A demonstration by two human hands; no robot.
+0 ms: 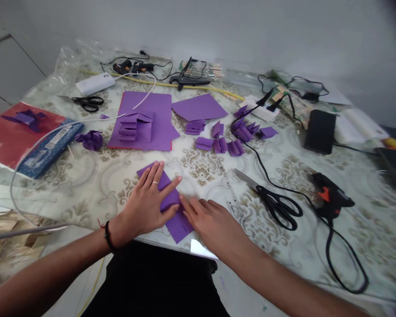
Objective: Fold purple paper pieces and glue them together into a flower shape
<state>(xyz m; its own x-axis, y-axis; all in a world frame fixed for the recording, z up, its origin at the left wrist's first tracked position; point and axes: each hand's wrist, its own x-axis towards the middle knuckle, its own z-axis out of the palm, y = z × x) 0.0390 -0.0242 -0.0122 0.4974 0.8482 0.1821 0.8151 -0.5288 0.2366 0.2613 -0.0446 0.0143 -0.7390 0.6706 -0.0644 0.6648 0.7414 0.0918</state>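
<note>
A folded strip of purple paper (180, 226) lies slantwise near the table's front edge. My left hand (148, 200) rests flat on it with the fingers spread, a ring on one of them. At the paper's right edge, my right hand (214, 220) presses with bent fingers held close together; its thumb is partly hidden. Beyond the hands are several small folded purple pieces (220, 145) and a stack of purple sheets (161, 105) with more folded paper on top. Black-handled scissors (277, 204) lie to the right of my right hand.
A black glue gun (331, 193) with a looping cord sits at the right, near a black box-shaped object (320, 131). At the left are a red paper pack (6, 136), crumpled purple paper (90, 140) and second scissors (87, 103). Cables cross the patterned tablecloth (95, 180).
</note>
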